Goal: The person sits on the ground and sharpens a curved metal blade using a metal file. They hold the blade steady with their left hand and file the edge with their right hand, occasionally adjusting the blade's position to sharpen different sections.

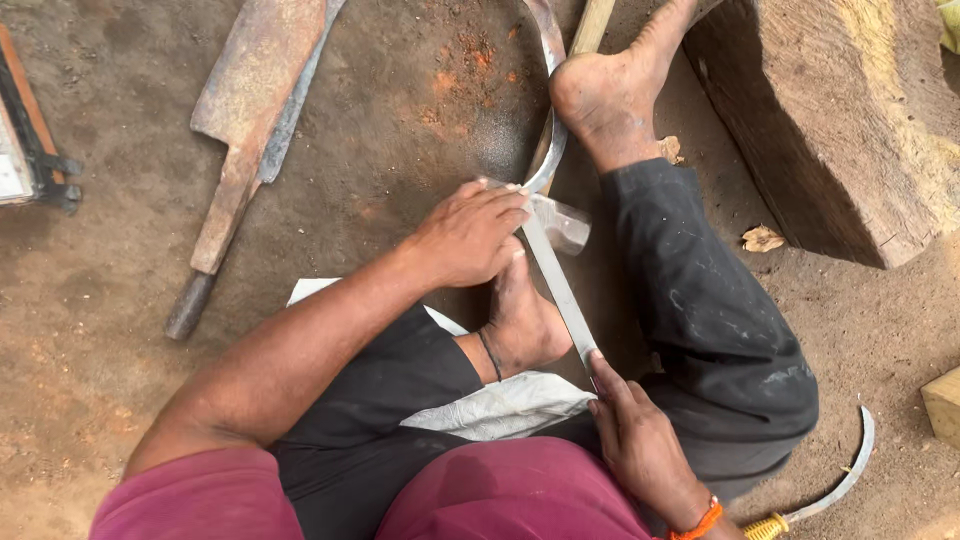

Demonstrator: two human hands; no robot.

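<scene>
My left hand (470, 235) grips the far end of a long flat metal file (560, 290). My right hand (640, 440), with an orange band at the wrist, holds the file's near end. The file lies across a curved sickle blade (552, 140), which is pinned to the dirt under my right foot (610, 95). A wooden handle (592, 25) runs up from the blade at the top edge. My left foot (520, 325) rests beside the file, just below my left hand.
Two rusty broad blades (250, 110) lie on the dirt at upper left. A big wooden block (850, 110) stands at upper right. Another sickle with a yellow handle (830, 490) lies at lower right. A white sack (500, 405) is under my legs.
</scene>
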